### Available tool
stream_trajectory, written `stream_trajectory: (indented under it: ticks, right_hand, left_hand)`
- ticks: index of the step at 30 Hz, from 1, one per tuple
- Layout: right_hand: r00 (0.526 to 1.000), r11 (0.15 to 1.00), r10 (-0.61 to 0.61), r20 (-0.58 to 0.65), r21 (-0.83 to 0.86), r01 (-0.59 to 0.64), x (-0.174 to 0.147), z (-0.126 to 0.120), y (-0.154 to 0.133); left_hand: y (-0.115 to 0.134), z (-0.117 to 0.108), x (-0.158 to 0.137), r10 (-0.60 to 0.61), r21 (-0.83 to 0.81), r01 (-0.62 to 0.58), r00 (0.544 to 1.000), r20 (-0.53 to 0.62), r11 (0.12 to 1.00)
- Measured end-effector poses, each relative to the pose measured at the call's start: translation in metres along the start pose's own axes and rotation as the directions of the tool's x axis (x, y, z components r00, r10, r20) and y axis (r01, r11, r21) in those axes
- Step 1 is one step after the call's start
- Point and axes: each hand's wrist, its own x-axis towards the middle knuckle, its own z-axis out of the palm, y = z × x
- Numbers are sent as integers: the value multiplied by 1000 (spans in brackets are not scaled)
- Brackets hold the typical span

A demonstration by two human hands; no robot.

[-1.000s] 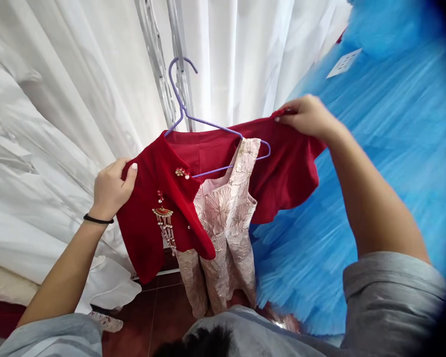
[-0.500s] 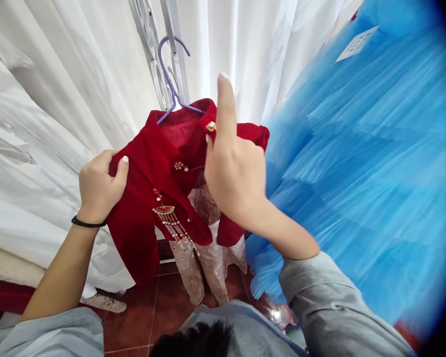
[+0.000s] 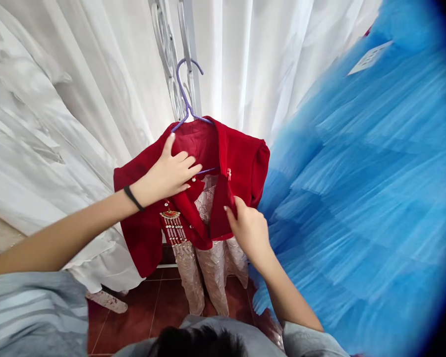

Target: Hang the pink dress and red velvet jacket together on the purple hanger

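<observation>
White curtains point(image 3: 219, 54) hang at the far side, a blue dress point(image 3: 357, 173) at right. Between, a red jacket point(image 3: 243, 153) covers a pale garment point(image 3: 213, 272) on a purple hanger point(image 3: 187, 101). The right hand point(image 3: 250, 230) pinches its front edge; the left hand point(image 3: 167, 173), fingers apart, crosses its collar.

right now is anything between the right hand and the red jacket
Nothing visible: the right hand pinches the front edge of the red jacket, and the left hand is off to one side.

Dress shop, perhaps: blue tulle gown point(image 3: 357, 178)
</observation>
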Motion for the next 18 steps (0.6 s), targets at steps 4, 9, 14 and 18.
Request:
stream_trajectory:
  ticks: [4,9,14,18]
  right_hand:
    - [982,982,-76,-174,160,104,-11,-35,16]
    - [925,885,-171,-340,360,296,1,-39,-48]
    - [887,768,-461,25,513,385,45,43,-98]
    - [835,659,-542,89,662,358,47,85,-92]
  left_hand:
    - [-14,-5,34,-9,0,9,997,74,1000]
    - [-16,-10,61,-177,-157,180,984,36,971]
    - [-24,10,67,-255,-192,274,960,118,942]
    - [-16,8,60,-160,-257,158,987,13,953]
